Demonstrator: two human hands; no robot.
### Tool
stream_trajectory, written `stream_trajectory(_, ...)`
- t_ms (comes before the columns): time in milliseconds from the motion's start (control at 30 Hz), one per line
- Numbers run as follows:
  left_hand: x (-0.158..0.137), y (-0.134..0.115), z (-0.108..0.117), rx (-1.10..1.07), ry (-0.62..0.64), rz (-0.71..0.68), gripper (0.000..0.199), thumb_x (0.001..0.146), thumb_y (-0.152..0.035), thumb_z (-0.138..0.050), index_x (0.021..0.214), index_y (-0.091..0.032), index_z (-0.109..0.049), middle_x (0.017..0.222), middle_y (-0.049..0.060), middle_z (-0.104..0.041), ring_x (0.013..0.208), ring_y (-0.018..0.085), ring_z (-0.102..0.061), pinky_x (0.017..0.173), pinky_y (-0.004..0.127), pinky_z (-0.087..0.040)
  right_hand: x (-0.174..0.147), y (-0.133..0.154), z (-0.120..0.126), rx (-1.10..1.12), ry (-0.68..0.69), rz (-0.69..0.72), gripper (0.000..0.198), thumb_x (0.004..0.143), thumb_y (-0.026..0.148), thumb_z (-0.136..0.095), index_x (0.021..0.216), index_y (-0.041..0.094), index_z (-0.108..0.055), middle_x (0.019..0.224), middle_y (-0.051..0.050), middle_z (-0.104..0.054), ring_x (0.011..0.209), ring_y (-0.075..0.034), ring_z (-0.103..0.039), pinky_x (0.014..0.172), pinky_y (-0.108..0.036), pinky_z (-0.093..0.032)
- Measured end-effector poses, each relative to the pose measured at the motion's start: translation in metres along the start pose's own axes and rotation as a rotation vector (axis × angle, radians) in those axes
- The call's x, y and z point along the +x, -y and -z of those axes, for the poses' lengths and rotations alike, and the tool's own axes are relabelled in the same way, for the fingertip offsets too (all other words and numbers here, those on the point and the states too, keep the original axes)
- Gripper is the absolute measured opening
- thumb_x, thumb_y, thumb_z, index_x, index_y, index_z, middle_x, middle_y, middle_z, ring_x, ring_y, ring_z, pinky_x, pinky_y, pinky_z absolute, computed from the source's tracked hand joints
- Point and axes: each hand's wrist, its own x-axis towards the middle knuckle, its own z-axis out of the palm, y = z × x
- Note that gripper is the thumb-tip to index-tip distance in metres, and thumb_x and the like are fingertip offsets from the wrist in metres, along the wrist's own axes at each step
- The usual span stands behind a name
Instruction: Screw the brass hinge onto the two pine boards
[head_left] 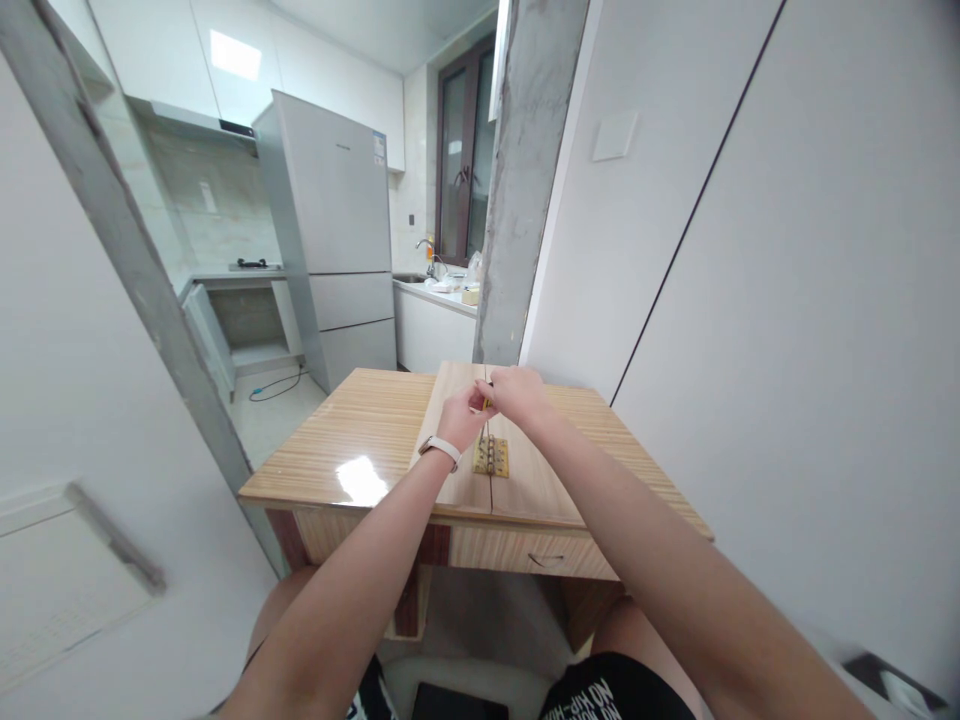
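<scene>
A brass-coloured hinge (491,457) lies open and flat across the seam between two pale wooden boards (457,490). Above it, a screwdriver with a yellow and black handle (487,404) stands nearly upright, its thin shaft running down toward the hinge's left leaf. My right hand (519,392) is closed round the top of the handle. Lower on the screwdriver, the fingers of my left hand (463,412) pinch it; a pale-banded watch is on that wrist. My fingers hide most of the handle. Whether the tip sits in a screw is too small to tell.
The boards rest on a wooden desk (360,420) with a drawer (536,550) at its front. A white wall (750,250) rises close on the right. Beyond the desk stand a grey fridge (341,200) and a sink counter (435,320).
</scene>
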Motion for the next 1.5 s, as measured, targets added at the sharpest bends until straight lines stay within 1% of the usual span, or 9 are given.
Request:
stream_trajectory(200,0.0,0.009,0.003,-0.043,0.109,-0.001,0.016,0.087,-0.031,-0.067,0.094,-0.018,-0.075,0.093,0.007,-0.077,0.086,0.019,-0.07,0.078,0.03,-0.055,0.0,-0.005,-0.003,0.083,0.019,0.006,0.062,0.099,0.066,-0.038,0.104,0.015,-0.072,0.104,-0.019,-0.074,0.099,-0.028,-0.068,0.083,-0.034,-0.047)
stream_trajectory(267,0.002,0.014,0.004,-0.029,0.131,0.001,0.017,0.089,-0.03,-0.064,0.094,-0.018,-0.075,0.092,0.007,-0.077,0.085,0.02,-0.07,0.078,0.03,-0.055,0.001,-0.01,-0.003,0.149,0.001,0.1,0.046,0.098,0.057,-0.049,0.11,0.017,-0.069,0.109,-0.015,-0.073,0.1,-0.026,-0.068,0.082,-0.031,-0.046)
stream_trajectory(367,0.005,0.02,0.005,-0.103,0.17,-0.003,0.021,0.091,-0.029,-0.061,0.105,-0.019,-0.073,0.097,0.007,-0.076,0.091,0.02,-0.071,0.082,0.031,-0.056,0.003,-0.016,-0.001,0.236,-0.019,0.271,0.023,0.095,0.03,-0.061,0.114,0.02,-0.067,0.114,-0.009,-0.073,0.1,-0.02,-0.066,0.081,-0.026,-0.044)
stream_trajectory(500,0.006,0.021,0.005,-0.192,0.234,0.0,0.025,0.093,-0.026,-0.06,0.114,-0.019,-0.071,0.108,0.008,-0.076,0.103,0.021,-0.07,0.089,0.032,-0.056,0.006,-0.02,0.001,0.253,0.021,0.311,0.021,0.092,0.013,-0.059,0.109,0.019,-0.07,0.109,-0.008,-0.074,0.096,-0.016,-0.066,0.079,-0.023,-0.042)
stream_trajectory(667,0.004,0.014,0.009,-0.168,0.225,0.033,0.029,0.091,-0.024,-0.063,0.119,-0.019,-0.069,0.109,0.01,-0.075,0.102,0.021,-0.071,0.087,0.032,-0.057,0.011,-0.021,-0.002,0.206,0.008,0.282,0.018,0.094,0.019,-0.058,0.105,0.018,-0.072,0.102,-0.008,-0.075,0.093,-0.018,-0.068,0.076,-0.024,-0.042)
stream_trajectory(800,0.0,0.011,0.01,-0.124,0.137,0.065,0.04,0.083,-0.027,-0.075,0.121,-0.02,-0.067,0.105,0.011,-0.075,0.099,0.021,-0.071,0.081,0.031,-0.057,0.011,-0.02,-0.004,0.136,0.014,0.252,0.019,0.096,0.026,-0.055,0.1,0.018,-0.072,0.097,-0.01,-0.075,0.091,-0.021,-0.068,0.074,-0.027,-0.042)
stream_trajectory(1133,-0.001,-0.008,0.006,-0.034,-0.01,0.035,0.022,0.077,-0.023,-0.076,0.096,-0.019,-0.065,0.088,0.004,-0.072,0.077,0.015,-0.068,0.067,0.025,-0.053,0.01,-0.01,0.002,0.034,0.032,0.198,0.043,0.1,0.049,-0.045,0.102,0.016,-0.072,0.101,-0.015,-0.074,0.094,-0.025,-0.068,0.078,-0.029,-0.044)
stream_trajectory(1300,-0.002,-0.011,0.003,-0.025,-0.046,0.034,0.019,0.077,-0.024,-0.077,0.092,-0.018,-0.067,0.087,0.004,-0.073,0.077,0.015,-0.068,0.071,0.027,-0.054,0.007,-0.008,-0.001,0.017,0.031,0.078,0.046,0.101,0.048,-0.042,0.108,0.015,-0.073,0.107,-0.018,-0.074,0.099,-0.026,-0.068,0.083,-0.03,-0.045)
stream_trajectory(1500,-0.002,-0.004,0.001,-0.057,0.026,0.001,0.011,0.084,-0.026,-0.071,0.09,-0.018,-0.069,0.086,0.006,-0.074,0.081,0.017,-0.069,0.074,0.029,-0.055,0.001,-0.008,-0.006,0.032,0.004,-0.008,0.052,0.103,0.051,-0.037,0.104,0.015,-0.075,0.104,-0.019,-0.074,0.1,-0.028,-0.069,0.085,-0.034,-0.046)
